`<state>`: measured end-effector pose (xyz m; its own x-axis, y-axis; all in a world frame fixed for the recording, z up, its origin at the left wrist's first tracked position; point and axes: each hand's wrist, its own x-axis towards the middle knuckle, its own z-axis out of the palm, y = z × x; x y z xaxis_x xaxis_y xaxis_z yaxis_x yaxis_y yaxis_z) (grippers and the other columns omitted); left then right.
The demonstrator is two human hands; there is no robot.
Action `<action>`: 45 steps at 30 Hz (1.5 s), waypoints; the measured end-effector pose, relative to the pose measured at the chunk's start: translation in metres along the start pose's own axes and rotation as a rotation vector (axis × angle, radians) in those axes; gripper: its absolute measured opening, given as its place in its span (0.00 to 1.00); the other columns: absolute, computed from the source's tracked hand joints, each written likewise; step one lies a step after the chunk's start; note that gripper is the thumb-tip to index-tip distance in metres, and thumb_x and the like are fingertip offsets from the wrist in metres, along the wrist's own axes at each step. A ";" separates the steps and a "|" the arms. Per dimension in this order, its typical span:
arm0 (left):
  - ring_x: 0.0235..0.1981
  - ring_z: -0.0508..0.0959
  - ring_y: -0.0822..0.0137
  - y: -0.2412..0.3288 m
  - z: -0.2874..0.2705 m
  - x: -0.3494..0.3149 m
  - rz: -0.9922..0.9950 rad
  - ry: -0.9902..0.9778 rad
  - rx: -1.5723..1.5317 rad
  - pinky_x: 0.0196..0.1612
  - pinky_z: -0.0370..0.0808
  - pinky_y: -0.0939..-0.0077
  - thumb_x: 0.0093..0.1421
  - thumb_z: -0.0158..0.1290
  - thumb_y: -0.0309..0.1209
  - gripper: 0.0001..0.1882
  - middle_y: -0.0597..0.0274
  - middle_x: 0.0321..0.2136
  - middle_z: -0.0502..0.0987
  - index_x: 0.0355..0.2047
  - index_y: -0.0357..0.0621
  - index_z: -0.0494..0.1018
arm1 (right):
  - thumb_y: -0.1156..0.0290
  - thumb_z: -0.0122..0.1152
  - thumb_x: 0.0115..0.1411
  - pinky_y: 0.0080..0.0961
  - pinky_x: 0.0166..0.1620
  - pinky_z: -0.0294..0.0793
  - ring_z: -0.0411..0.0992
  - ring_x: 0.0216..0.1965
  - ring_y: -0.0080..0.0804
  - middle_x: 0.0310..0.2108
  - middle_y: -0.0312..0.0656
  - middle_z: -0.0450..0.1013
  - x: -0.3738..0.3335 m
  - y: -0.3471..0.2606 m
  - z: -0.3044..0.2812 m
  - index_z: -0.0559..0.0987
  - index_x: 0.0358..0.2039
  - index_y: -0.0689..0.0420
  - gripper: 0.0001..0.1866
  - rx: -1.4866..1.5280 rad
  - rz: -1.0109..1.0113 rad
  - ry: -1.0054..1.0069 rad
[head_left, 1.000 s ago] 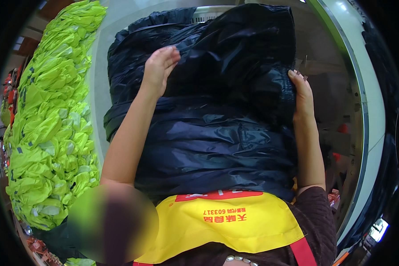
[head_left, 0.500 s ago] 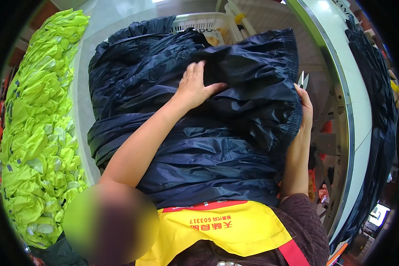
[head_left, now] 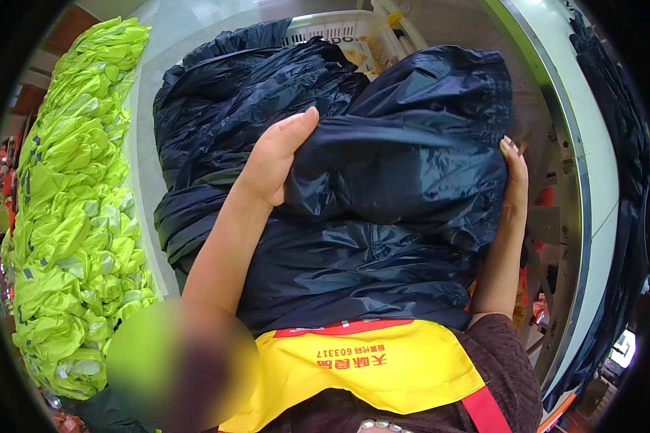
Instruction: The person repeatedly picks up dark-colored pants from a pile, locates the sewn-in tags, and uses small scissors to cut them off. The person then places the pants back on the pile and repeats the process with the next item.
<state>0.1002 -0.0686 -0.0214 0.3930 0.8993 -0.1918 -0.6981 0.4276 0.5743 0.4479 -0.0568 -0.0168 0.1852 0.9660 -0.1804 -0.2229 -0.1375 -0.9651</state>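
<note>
In the head view, centre: dark navy garment [head_left: 404, 169] spread over a pile of similar dark garments [head_left: 224, 108], just in front of the person's yellow apron [head_left: 426, 379]. Left hand [head_left: 276, 157] grasps its left side, thumb uppermost, fingers hidden by cloth. Right hand [head_left: 514, 164] grips the gathered right edge. Beyond the pile, white basket [head_left: 318, 26]; at far left, lime-yellow garments [head_left: 79, 216], heaped.

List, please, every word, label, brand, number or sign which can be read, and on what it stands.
I describe the texts without copying them.
Yellow apron: red characters and a number, upside down here.
Red band on the apron: pale marks, too cut off to read.
White basket: dark lettering, partly covered by the dark fabric.
</note>
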 end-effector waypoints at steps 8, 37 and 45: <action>0.30 0.80 0.63 0.001 0.001 0.010 -0.225 0.239 -0.130 0.35 0.80 0.71 0.63 0.46 0.36 0.16 0.51 0.32 0.78 0.36 0.32 0.72 | 0.66 0.60 0.55 0.17 0.42 0.70 0.70 0.36 0.22 0.35 0.35 0.72 0.021 0.014 -0.004 0.74 0.42 0.60 0.16 -0.040 0.111 0.035; 0.39 0.77 0.50 -0.079 0.009 0.025 -0.258 -0.534 1.835 0.41 0.72 0.59 0.56 0.44 0.35 0.15 0.46 0.34 0.77 0.38 0.39 0.71 | 0.66 0.48 0.62 0.20 0.32 0.71 0.69 0.27 0.21 0.29 0.39 0.74 0.071 0.015 0.165 0.74 0.35 0.63 0.13 -0.995 0.119 -0.885; 0.47 0.72 0.56 -0.012 -0.089 0.058 -0.611 -0.471 1.639 0.52 0.65 0.67 0.62 0.39 0.52 0.28 0.49 0.42 0.75 0.40 0.39 0.76 | 0.64 0.47 0.59 0.30 0.38 0.71 0.74 0.33 0.37 0.29 0.49 0.75 -0.005 0.088 0.090 0.75 0.32 0.63 0.15 -1.110 0.196 -0.883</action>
<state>0.0787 -0.0132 -0.1104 0.6615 0.4442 -0.6042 0.7134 -0.1243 0.6897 0.3414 -0.0545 -0.0837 -0.4977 0.6724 -0.5479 0.7516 0.0191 -0.6593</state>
